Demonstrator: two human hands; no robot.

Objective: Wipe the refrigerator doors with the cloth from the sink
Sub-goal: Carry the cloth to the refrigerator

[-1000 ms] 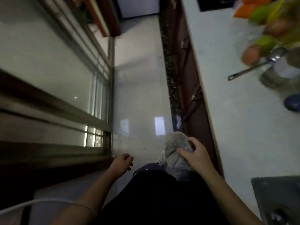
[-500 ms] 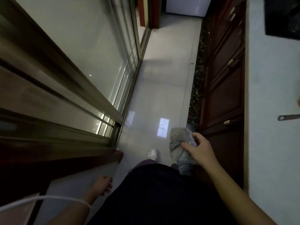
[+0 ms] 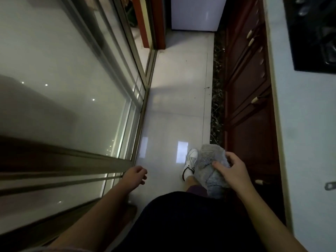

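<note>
A fluffy grey cloth (image 3: 209, 166) hangs bunched in my right hand (image 3: 233, 170), low in front of my body beside the cabinets. My left hand (image 3: 135, 176) is at my left side near the glass door frame, fingers loosely curled with nothing in them. At the far end of the narrow floor stands the white refrigerator (image 3: 196, 14); only its lower part shows, well ahead of both hands.
A sliding glass door (image 3: 76, 84) runs along the left. Dark red cabinets with handles (image 3: 249, 91) line the right under a pale counter (image 3: 307, 124) holding a black stove top (image 3: 314, 33). A red door frame (image 3: 154, 22) stands left of the refrigerator. My white shoe (image 3: 190, 163) steps on the glossy tiles.
The view has moved forward along the corridor; the fruit and sink dropped out and the refrigerator came into sight. My left hand swung back, then forward. The cloth stayed in my right hand.
</note>
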